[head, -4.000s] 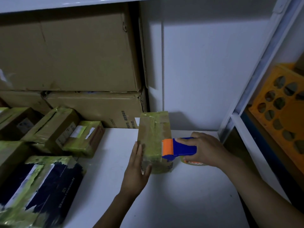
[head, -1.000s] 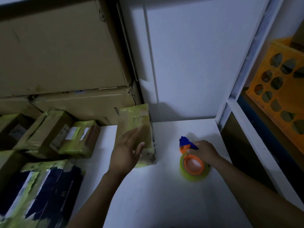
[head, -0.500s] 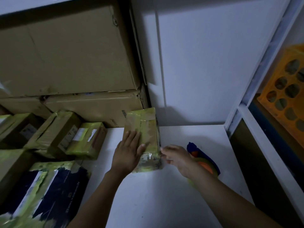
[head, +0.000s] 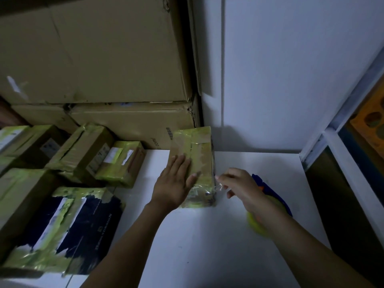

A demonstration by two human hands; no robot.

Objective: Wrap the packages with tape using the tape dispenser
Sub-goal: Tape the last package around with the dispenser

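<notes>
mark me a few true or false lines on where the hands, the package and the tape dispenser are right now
1. The left hand lies flat on the package. True.
2. The right hand holds the tape dispenser. False: the dispenser lies on the white table behind that hand, which reaches toward the package's side.
3. The package sits in the orange crate. False: it sits on the white table; the crate is far right, past the shelf frame.
4. Smaller taped packages lie to the left of the package. True.
</notes>
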